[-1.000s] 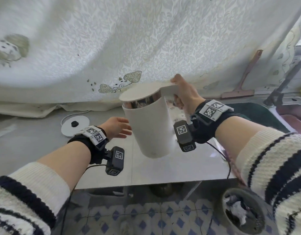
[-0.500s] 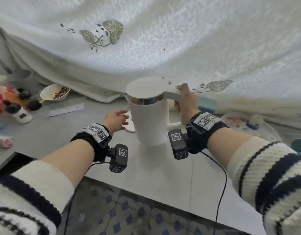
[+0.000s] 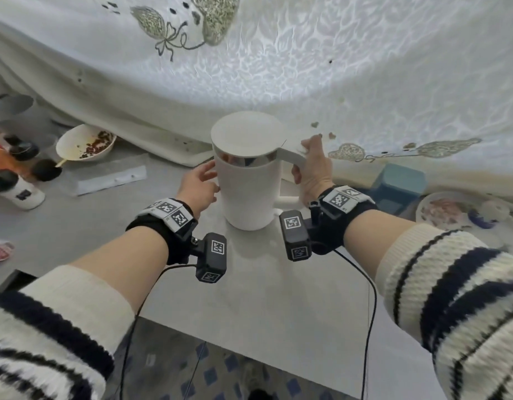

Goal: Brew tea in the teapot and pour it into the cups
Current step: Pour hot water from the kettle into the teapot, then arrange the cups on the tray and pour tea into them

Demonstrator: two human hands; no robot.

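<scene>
My right hand (image 3: 313, 171) grips the kettle (image 3: 249, 183) by its handle. My left hand (image 3: 199, 186) lays relaxed fingers on its side, back from the counter (image 3: 249, 290) front edge. This is probably the water step. Next comes a level carry to the teapot, which I can't see.

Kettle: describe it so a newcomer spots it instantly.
Find the grey counter below the white embroidered curtain. At its centre is the white kettle, the right hand gripping its handle. Alone here, it is tall, flat-lidded, with a steel band.
</scene>
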